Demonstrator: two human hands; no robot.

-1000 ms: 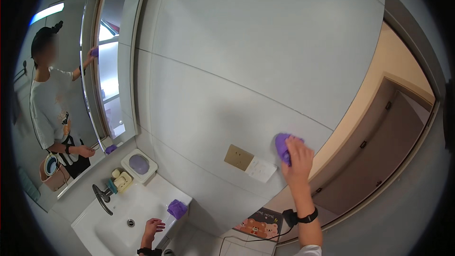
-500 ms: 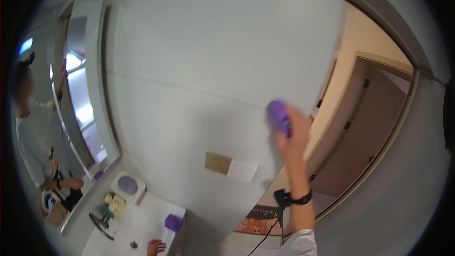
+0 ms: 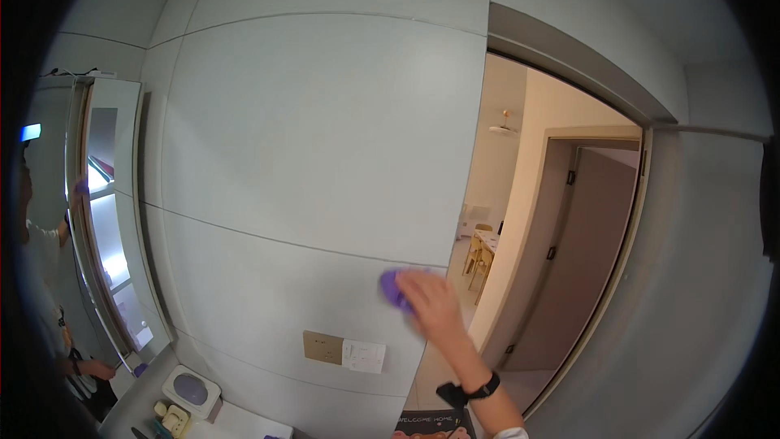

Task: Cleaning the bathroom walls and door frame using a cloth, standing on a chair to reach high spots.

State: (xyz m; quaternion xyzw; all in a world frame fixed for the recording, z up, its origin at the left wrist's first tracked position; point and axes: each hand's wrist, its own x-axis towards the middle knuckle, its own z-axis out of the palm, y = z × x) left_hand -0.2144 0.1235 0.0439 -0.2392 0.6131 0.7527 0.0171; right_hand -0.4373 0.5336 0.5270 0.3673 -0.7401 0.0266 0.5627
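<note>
My right hand (image 3: 435,306) is raised to the pale grey wall panel (image 3: 309,138), near its edge by the doorway. Its fingers close over a purple cloth (image 3: 393,287), folded small and held against the panel just below a horizontal seam. A dark band (image 3: 469,392) circles the right wrist. Lower left of the cloth are a brass-coloured wall plate (image 3: 322,347) and a white plate (image 3: 363,355) beside it. My left hand does not show directly; only a reflection of my arms appears in the mirror (image 3: 57,276).
An open doorway (image 3: 520,219) on the right leads to a room with a table and chairs (image 3: 483,248). A brown door (image 3: 581,260) stands beyond it. At lower left, a tissue box (image 3: 192,390) and bottles (image 3: 172,420) stand by a white counter (image 3: 248,423). A dark mat (image 3: 431,421) lies below.
The view has tilted upward, so the counter and my left hand have dropped out at the bottom. My right hand with the purple cloth appears lower and further left in the picture.
</note>
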